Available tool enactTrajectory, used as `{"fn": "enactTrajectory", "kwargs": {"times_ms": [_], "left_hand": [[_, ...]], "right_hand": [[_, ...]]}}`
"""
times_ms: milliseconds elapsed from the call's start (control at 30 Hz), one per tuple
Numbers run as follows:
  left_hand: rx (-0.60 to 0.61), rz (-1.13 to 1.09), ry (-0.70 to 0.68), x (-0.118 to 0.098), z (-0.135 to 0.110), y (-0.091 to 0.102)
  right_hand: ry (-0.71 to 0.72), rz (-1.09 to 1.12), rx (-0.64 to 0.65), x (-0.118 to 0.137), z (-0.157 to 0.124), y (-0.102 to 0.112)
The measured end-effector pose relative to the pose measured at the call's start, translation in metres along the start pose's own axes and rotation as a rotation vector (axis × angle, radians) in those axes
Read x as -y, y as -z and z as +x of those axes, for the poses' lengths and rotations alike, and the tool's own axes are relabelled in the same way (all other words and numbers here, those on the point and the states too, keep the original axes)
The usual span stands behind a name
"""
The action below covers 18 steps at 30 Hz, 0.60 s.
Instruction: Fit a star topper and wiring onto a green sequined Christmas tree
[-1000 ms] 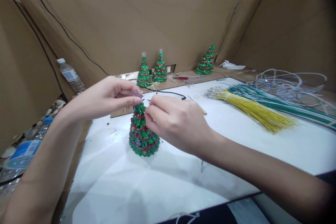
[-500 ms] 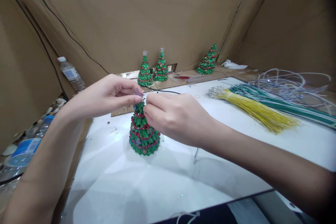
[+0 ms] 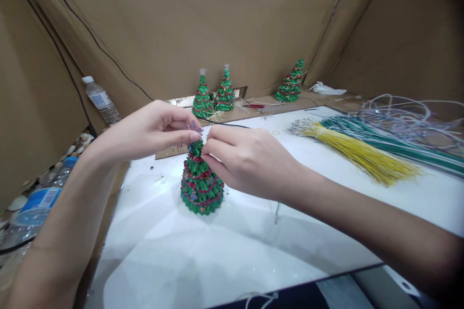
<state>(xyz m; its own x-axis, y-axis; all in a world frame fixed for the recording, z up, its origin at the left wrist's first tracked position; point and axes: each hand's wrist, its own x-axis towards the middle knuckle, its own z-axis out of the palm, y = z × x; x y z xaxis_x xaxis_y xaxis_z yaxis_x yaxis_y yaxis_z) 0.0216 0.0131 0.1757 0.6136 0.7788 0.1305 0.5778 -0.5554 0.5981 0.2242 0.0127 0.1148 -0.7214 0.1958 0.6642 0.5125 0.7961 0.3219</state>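
Note:
A small green beaded Christmas tree (image 3: 200,186) with red garland stands upright on the white table (image 3: 217,251). My left hand (image 3: 152,128) pinches a small clear star-like piece at the tree's tip. My right hand (image 3: 246,157) is closed in a pinch right beside it at the treetop; what its fingertips hold is too small to make out. A thin wire (image 3: 277,212) hangs below my right wrist.
Three finished little trees (image 3: 202,100) (image 3: 225,95) (image 3: 291,88) stand at the back by the cardboard wall. Bundles of yellow wires (image 3: 358,152) and green wires (image 3: 391,147) lie on the right. Water bottles (image 3: 101,100) (image 3: 36,203) lie left of the table.
Both hands stay pinched at the treetop. My right hand's fingers have shifted slightly at the tip; the tree has not moved.

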Motion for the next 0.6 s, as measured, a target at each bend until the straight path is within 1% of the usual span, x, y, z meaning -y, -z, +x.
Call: {"fn": "enactTrajectory", "kwargs": {"times_ms": [133,267,433,600], "left_hand": [[-0.011,0.006,0.002,-0.0004,-0.0008,0.0006],[-0.011,0.031,0.003,0.0007,-0.0009,0.0017],[-0.013,0.041,0.012,0.0011,0.0003,0.0010],[-0.009,0.046,0.008,-0.0001,-0.0004,0.0002]], "right_hand": [[-0.032,0.106,-0.008,-0.0009,0.0007,0.0017],[-0.032,0.125,0.009,-0.0019,0.0005,0.0012],[-0.025,0.072,0.046,0.0004,0.0018,0.0014],[-0.006,0.008,0.031,0.0029,0.0036,0.0015]]}}
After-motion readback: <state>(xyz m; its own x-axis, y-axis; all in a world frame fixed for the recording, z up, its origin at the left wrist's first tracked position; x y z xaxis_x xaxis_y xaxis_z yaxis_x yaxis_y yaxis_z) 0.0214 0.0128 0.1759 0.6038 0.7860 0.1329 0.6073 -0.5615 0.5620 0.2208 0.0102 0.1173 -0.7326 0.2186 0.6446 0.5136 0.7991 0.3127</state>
